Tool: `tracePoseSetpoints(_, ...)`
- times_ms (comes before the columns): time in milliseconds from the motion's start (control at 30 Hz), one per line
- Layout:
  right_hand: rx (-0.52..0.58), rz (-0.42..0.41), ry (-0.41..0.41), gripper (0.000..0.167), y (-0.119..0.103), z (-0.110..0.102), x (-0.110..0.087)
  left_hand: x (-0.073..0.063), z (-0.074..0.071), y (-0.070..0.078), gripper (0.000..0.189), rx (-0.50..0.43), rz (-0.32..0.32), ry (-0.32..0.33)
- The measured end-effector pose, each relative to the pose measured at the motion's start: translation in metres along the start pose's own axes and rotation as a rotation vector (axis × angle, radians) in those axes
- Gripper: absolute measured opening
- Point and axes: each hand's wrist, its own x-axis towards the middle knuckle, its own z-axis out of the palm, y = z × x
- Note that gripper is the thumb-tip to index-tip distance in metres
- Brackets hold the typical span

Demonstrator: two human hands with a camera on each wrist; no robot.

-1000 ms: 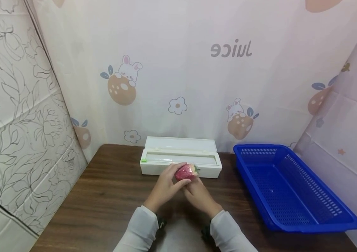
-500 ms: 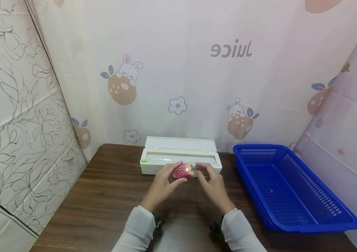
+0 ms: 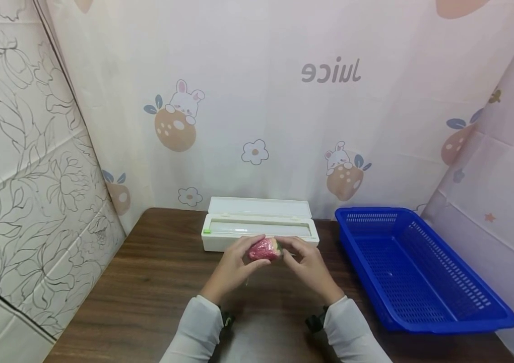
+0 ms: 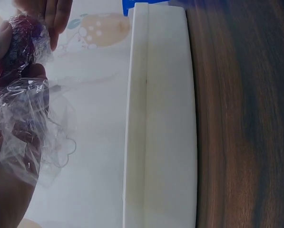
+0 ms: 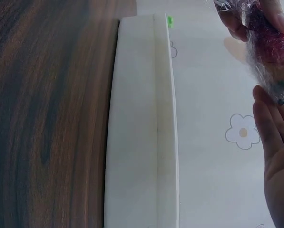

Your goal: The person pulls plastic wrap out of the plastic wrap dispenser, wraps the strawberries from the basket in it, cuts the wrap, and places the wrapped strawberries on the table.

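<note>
A red strawberry (image 3: 263,249) with a green leafy end is wrapped in clear cling film, held up in front of the white box. My left hand (image 3: 230,267) grips its body between thumb and fingers. Loose crumpled cling film (image 4: 25,123) hangs below the strawberry in the left wrist view. My right hand (image 3: 313,264) is at the leafy end, its fingertips touching the film there. In the right wrist view the right hand's fingers (image 5: 270,126) lie straight under that end.
Behind the hands, a white cling film dispenser box (image 3: 213,244) stands with its lid raised and a green slider (image 3: 207,231) at its left. A blue plastic basket (image 3: 366,272) sits at the right of the dark wooden table (image 3: 148,282). Printed curtains enclose the back and sides.
The right hand has moved from beneath the strawberry out to its right, then closer in on the leafy end. The left hand keeps its grip, shifted slightly left.
</note>
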Motion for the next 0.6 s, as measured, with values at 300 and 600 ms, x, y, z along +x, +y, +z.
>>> tracePoseSetpoints(300,0.0,0.079,-0.097,0.048,-0.0049,0.0023,-0.0004,-0.0029,0.0008,0.0011,0.063,0.001,-0.015,-0.018)
tracePoseSetpoints(600,0.016,0.098,-0.132,0.052,-0.0041,0.0098,-0.0003,-0.0027,0.0027,-0.0011,0.064,-0.014,-0.004,-0.02)
